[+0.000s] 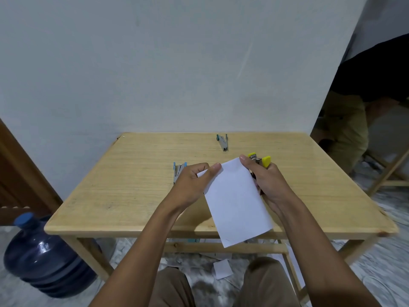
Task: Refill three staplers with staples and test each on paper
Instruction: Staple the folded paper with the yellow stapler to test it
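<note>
Where the pale wooden table meets the grey-white wall across the middle of the frame, its far edge sits flush against the wall. The near edge runs across the lower middle, with the person's knees below it. The tabletop is bare wood grain on its left half.

3 staplers are in view. The teal stapler lies near the far edge, right of centre and well apart from the hands. The blue stapler lies at centre, just beside the left hand and partly hidden by it. The yellow stapler is off the table in the right hand, whose fingers curl round its body while the thumb tip rests on the top right corner of the paper.

The left hand pinches the paper's top left corner between thumb and bent fingers. The white sheet hangs tilted between both hands, and its lower end passes over the table's near edge.

At lower left a dark blue water jug stands on the floor just beside the table leg, with a brown door behind it. At right, another person sits close to the table's far right corner, and a wooden frame stands near its right edge. Paper scraps lie on the floor under the table.
</note>
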A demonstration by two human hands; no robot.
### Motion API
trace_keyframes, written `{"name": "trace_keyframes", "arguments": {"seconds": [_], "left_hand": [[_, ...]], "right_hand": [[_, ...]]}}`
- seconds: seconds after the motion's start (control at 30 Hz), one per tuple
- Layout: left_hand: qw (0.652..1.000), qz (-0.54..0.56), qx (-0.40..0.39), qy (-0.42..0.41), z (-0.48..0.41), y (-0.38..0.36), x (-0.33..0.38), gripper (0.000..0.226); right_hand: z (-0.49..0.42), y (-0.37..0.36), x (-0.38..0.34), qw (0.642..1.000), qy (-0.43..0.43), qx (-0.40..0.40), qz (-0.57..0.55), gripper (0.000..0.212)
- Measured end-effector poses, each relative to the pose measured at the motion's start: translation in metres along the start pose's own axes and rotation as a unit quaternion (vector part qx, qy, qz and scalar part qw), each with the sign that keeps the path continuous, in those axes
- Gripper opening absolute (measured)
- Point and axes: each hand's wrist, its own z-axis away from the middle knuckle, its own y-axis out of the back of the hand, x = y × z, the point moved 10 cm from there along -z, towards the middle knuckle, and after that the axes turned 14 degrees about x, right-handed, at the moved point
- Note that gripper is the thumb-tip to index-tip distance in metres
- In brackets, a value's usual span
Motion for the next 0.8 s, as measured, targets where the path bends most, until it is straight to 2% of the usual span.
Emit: {"name": "trace_keyframes", "arguments": {"seconds": [0.1, 0.27, 0.37, 0.43, 0.63, 0.8], "left_hand": [[0.999, 0.025, -0.039, 0.023, 0.003, -0.005, -0.003, 0.042], [1.000, 0.014, -0.018, 0.012, 0.002, 0.000, 0.001, 0.045], [1.000, 0.009, 0.022, 0.018, 0.001, 0.007, 0.000, 0.064], [0.998, 0.015, 0.062, 0.013, 0.001, 0.012, 0.004, 0.069], [0.988, 0.005, 0.154, 0.007, 0.000, 0.025, 0.008, 0.070], [0.990, -0.009, 0.142, 0.002, -0.003, 0.028, 0.006, 0.070]], "right_hand": [[-0.002, 0.003, -0.005, 0.999, 0.029, 0.019, -0.016, 0.019], [-0.001, 0.006, -0.011, 0.992, 0.107, 0.053, 0.036, 0.039], [0.006, 0.004, -0.020, 0.985, 0.159, 0.056, 0.037, 0.012], [0.011, 0.000, -0.022, 0.982, 0.180, 0.052, 0.030, 0.005], [0.012, -0.006, -0.008, 0.988, 0.139, 0.059, 0.012, 0.008], [0.007, -0.007, 0.005, 0.996, 0.070, 0.055, 0.002, 0.015]]}}
